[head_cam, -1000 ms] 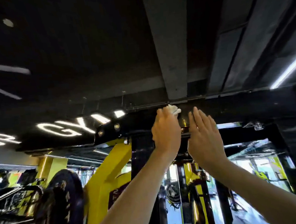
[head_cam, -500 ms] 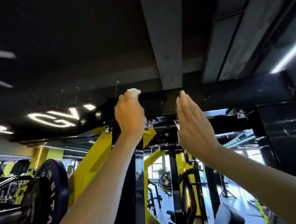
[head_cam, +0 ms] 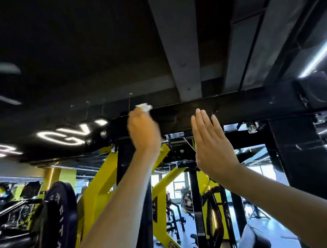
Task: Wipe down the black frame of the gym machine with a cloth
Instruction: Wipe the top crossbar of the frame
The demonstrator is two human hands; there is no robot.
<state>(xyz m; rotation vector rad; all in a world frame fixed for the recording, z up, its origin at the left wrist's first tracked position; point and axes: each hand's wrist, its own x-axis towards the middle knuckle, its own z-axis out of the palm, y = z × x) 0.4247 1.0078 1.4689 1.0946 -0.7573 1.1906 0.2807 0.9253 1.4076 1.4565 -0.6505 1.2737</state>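
Left hand point(head_cam: 143, 130) is gripping a white cloth point(head_cam: 144, 107) and pressing it against the top edge of the black frame point(head_cam: 234, 105), left of centre on the crossbeam. Right hand point(head_cam: 212, 145) is resting flat, fingers straight together, just beside it.

Glossy black metal frame point(head_cam: 234, 108); crumpled white cloth point(head_cam: 144, 107).

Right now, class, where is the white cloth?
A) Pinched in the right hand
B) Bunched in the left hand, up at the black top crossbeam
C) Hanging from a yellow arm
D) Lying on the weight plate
B: the white cloth pokes out above the left hand at the black top crossbeam, while the right hand is flat and holds nothing.
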